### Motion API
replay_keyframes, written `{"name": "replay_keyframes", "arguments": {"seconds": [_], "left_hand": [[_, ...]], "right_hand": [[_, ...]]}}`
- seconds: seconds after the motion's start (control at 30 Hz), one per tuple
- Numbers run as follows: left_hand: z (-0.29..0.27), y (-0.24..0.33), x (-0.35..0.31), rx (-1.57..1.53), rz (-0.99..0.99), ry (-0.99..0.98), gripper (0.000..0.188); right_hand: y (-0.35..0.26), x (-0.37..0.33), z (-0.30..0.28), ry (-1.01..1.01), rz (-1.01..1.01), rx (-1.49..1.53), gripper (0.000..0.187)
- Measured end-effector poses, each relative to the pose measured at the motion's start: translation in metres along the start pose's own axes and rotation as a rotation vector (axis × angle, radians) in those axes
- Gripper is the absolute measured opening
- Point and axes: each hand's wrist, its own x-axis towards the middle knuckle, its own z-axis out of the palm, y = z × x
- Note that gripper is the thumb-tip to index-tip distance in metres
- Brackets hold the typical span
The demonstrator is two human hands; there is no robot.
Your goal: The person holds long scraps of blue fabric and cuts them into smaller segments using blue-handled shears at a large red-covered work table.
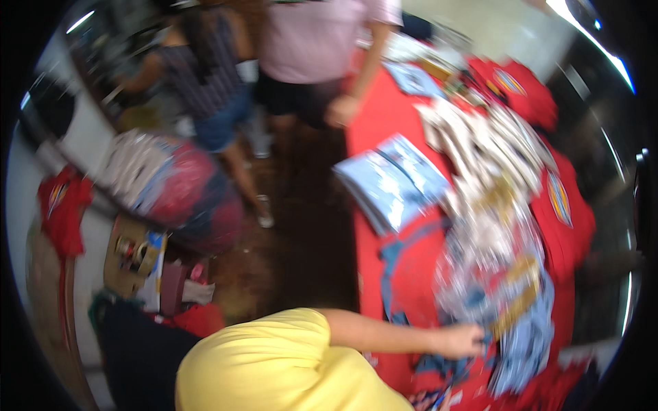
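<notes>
The left hand (pixel 460 341) reaches toward 3 o'clock over the red-covered desk (pixel 371 288), fingers curled beside some light-blue clothes (pixel 524 353); blur leaves me unable to tell whether it grips anything. The right hand is out of view, its state unknown. The clothes lie at 3 o'clock from the left hand, their long axis running roughly from 1 to 7. At 1 o'clock is a clear plastic bag (pixel 480 274), its gold strip (pixel 517 296) slanting likewise.
</notes>
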Motion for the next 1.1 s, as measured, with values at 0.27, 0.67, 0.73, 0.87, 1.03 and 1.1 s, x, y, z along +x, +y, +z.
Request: {"name": "replay_keyframes", "arguments": {"seconds": [0.27,0.67,0.73,0.87,1.03,1.1], "left_hand": [[0.029,0.048,0.014,-0.047,-0.317,-0.129,0.026],[0.152,0.025,0.015,0.035,-0.347,-0.258,0.020],[0.154,0.020,0.013,0.024,-0.356,-0.200,0.020],[0.154,0.019,0.015,0.116,-0.363,-0.104,0.019],[0.151,0.022,0.007,0.106,-0.426,-0.112,0.019],[0.148,0.022,0.004,0.093,-0.437,-0.109,0.018]], "right_hand": [[0.005,-0.035,-0.038,-0.270,-0.395,0.002,0.054],[0.021,-0.090,-0.102,-0.052,-0.518,-0.080,0.050],[0.023,-0.092,-0.109,-0.059,-0.494,-0.066,0.050],[0.025,-0.093,-0.129,-0.172,-0.471,-0.008,0.050],[0.022,-0.088,-0.140,-0.250,-0.474,-0.015,0.054],[0.017,-0.084,-0.141,-0.258,-0.470,0.013,0.054]]}}
